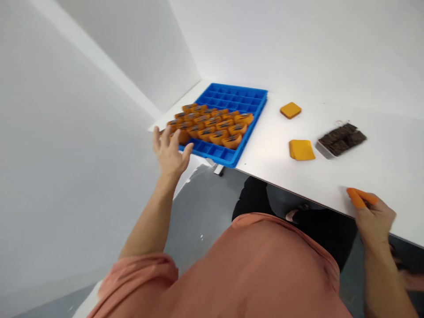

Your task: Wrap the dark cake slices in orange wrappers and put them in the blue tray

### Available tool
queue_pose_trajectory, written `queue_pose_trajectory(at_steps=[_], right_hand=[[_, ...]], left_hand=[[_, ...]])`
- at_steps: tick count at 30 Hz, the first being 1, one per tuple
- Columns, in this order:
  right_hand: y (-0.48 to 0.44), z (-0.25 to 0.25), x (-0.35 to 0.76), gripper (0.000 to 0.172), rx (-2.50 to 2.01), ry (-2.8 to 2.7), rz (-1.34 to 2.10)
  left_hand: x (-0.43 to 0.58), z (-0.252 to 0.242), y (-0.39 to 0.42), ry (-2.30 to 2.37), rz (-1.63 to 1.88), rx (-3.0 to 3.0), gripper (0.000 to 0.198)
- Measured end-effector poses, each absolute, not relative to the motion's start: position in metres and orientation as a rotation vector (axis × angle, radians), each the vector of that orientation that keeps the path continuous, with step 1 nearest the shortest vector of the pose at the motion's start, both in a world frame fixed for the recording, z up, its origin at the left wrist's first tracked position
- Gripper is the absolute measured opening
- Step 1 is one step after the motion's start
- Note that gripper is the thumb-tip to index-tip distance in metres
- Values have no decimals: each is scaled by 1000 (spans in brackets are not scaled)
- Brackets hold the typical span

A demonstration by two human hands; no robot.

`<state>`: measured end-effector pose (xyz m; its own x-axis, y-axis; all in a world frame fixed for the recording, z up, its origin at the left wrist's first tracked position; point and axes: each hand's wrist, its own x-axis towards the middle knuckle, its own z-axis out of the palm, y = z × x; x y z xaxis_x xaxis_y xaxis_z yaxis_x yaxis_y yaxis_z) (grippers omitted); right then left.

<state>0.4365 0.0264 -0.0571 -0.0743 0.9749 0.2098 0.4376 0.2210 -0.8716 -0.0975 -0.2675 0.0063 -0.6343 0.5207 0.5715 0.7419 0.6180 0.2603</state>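
My left hand [170, 152] is spread at the near left corner of a blue compartment tray [240, 152], its fingertips by the orange rolled pieces [212, 123] with dark filling that sit in the tray's middle rows. Whether a fingertip touches a piece cannot be told. Far to the right, my right hand [372, 212] rests at the table's front edge, thumb and a finger close together in orange finger covers; anything between them is too small to make out.
On the white table [265, 154] lie an orange square stack [290, 110], a yellow-orange sheet stack [302, 150] and a small container of dark pieces [342, 138]. White walls stand behind and at the left. Part of another person shows at the lower right edge.
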Motion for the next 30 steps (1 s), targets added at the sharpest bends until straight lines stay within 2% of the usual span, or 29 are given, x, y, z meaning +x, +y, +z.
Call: queue_pose_trajectory(at_steps=[2, 6, 10, 16, 24, 30], right_hand=[[26, -44, 431, 27, -1312, -1574, 917], [44, -15, 421, 25, -1351, -1607, 906], [75, 20, 405, 24, -1323, -1772, 919], [134, 56, 358, 17, -1452, -2154, 751], [172, 49, 318, 16, -1677, -2472, 578], [180, 48, 318, 9, -1720, -2382, 692]], left_hand=[[-62, 11, -254, -2232, -776, -1170, 64], [15, -3, -209, -1929, -1025, -1777, 38], [67, -36, -146, -1928, -1071, -2032, 23], [79, -60, -101, -2025, -1044, -1981, 21], [78, -64, -108, -1967, -1052, -1924, 11], [81, -62, -106, -1937, -1056, -1931, 9]])
